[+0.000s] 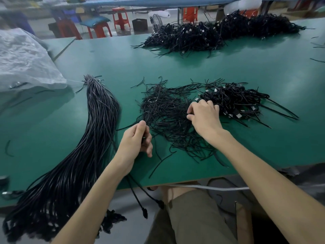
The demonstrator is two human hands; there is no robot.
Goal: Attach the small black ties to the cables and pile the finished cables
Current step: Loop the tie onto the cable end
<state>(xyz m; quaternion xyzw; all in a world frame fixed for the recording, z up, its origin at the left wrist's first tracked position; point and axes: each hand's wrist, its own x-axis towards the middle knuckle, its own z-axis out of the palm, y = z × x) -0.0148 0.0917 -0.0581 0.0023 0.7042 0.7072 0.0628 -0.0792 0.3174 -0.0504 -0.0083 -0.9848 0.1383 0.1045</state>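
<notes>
Left hand: the left hand (136, 140) is held over the near part of the table, its fingers curled tightly round a black cable, the thumb laid upward along it.
Held cable: the held cable (135, 194) is gripped in the left fist; below the wrist two strands are seen hanging over the near table edge, each ending in a dark plug.
Right hand: the right hand (204, 115) is set palm down between the loose ties and the near pile, its fingers (190, 110) bent down and spread a little into the ties; whether a tie is pinched cannot be told.
Loose ties: the loose ties (163, 106) are scattered in a tangled heap at the middle of the table, touching both hands.
Near pile: the near pile (233, 101) of coiled cables with pale plugs is laid just right of the ties, against the right hand's knuckles.
Far pile: the far pile (219, 32) of coiled cables is heaped along the far edge, well apart from the hands.
Cable bundle: the cable bundle (98, 120) is stretched out at the left, bound at its far end, its near end draped over the table edge.
Table: the green table (211, 67) is the surface under all of these.
Plastic bag: a grey plastic bag (22, 62) is slumped on the left corner.
</notes>
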